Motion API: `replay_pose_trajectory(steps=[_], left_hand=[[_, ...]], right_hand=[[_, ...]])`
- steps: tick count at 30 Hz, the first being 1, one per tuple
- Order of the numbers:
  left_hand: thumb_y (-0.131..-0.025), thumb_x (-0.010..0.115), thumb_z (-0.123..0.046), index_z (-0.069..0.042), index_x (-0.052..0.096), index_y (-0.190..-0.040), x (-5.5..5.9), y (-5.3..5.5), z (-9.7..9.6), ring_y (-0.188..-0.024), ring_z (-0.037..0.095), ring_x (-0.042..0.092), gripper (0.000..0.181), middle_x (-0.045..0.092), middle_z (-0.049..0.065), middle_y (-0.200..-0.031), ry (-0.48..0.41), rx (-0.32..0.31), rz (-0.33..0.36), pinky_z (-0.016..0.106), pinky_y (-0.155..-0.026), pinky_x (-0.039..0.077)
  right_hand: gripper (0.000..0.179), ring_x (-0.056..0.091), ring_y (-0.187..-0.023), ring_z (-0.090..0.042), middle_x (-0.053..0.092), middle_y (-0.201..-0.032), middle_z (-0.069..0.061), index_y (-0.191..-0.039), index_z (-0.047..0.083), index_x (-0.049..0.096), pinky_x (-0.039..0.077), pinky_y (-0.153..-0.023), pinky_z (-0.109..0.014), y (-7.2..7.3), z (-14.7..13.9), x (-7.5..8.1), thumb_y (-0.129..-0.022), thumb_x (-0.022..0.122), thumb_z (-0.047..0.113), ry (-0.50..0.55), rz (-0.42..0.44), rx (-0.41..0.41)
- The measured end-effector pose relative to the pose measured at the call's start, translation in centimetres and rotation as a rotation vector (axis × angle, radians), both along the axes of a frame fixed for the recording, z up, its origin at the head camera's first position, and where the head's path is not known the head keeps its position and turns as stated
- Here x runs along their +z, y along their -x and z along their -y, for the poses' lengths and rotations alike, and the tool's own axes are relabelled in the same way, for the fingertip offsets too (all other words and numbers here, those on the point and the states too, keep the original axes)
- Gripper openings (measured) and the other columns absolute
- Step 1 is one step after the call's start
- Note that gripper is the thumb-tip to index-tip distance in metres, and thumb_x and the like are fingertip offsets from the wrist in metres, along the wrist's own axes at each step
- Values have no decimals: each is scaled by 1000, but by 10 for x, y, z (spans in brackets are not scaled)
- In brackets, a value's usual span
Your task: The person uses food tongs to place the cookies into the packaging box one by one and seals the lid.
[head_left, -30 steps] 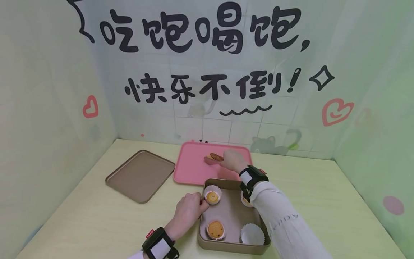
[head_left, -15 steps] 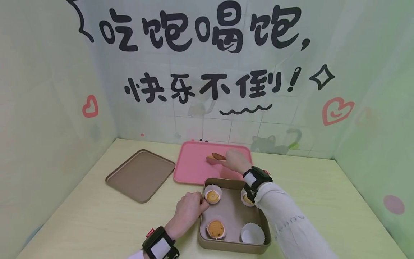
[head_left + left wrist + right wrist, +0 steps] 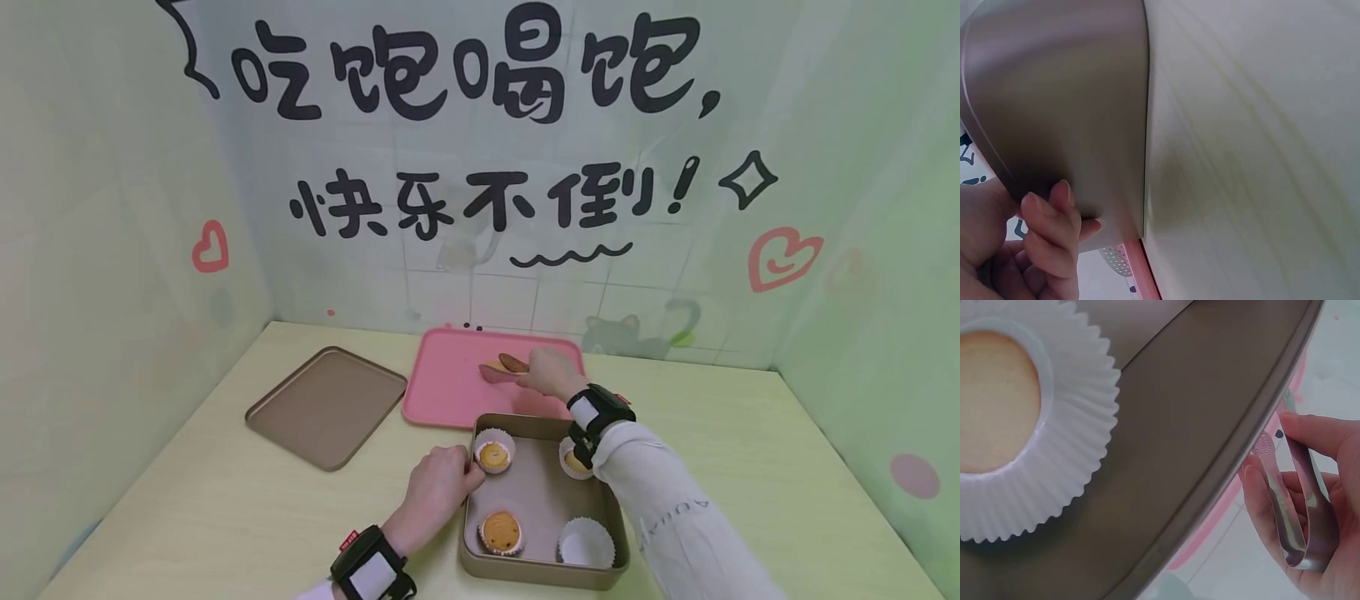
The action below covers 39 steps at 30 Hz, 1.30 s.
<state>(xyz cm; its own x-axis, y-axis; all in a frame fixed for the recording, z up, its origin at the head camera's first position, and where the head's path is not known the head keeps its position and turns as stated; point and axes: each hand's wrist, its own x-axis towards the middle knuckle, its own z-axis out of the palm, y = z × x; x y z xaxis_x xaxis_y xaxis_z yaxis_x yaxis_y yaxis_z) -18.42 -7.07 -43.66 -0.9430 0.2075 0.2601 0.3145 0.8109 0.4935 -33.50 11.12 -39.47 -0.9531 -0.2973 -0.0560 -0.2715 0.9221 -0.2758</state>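
My right hand (image 3: 553, 372) holds metal tongs (image 3: 1310, 506) with perforated ends over the pink tray (image 3: 442, 383). A small yellowish patch shows between the tong ends in the head view; what it is, I cannot tell. With thumb and fingers, my left hand (image 3: 437, 489) grips the left wall of a deep brown baking tin (image 3: 1072, 112). Inside the tin, a small yellow cake (image 3: 493, 456) in a white paper cup sits back left and a speckled brown cupcake (image 3: 500, 532) front left. Another cupped pale cake (image 3: 997, 403) is back right, partly behind my right wrist. The front-right paper cup (image 3: 587, 542) has no cake.
A flat brown square tray (image 3: 326, 408) lies on the pale wooden table (image 3: 247, 517), left of the pink tray. Behind the table stands a printed wall (image 3: 465, 300), with side panels at left and right.
My right hand and the tongs have shifted slightly to the right over the pink tray. The left hand and the tin stay in place.
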Motion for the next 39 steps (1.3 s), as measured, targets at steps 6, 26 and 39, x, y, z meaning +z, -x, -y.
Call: replay_pose_trajectory(steps=[6, 26, 39], left_hand=[[-72, 59, -15, -14, 36, -50, 0, 0, 0, -40, 7, 35, 32, 30, -8, -46, 0, 0, -5, 24, -35, 26], [-72, 59, -14, -15, 36, -50, -1, -1, -1, -40, 5, 32, 32, 28, -9, -45, -9, -7, -17, 23, -36, 24], [-73, 58, -14, -15, 37, -51, -1, 1, 0, -39, 4, 32, 30, 29, -9, -45, -13, -23, 0, 22, -36, 24]], right_hand=[[29, 44, -44, -11, 47, -51, 1, -61, 9, 48, 33, -42, -23, 1, 0, -1, -78, 67, 22, -8, -16, 1], [38, 29, -45, -10, 26, -52, 5, -54, 11, 38, 26, -45, -26, -10, -31, 10, -79, 66, 18, 31, -125, 93], [16, 33, -43, -5, 43, -53, 7, -72, 7, 58, 29, -42, -23, -90, -85, 42, -78, 69, 16, 20, -343, 304]])
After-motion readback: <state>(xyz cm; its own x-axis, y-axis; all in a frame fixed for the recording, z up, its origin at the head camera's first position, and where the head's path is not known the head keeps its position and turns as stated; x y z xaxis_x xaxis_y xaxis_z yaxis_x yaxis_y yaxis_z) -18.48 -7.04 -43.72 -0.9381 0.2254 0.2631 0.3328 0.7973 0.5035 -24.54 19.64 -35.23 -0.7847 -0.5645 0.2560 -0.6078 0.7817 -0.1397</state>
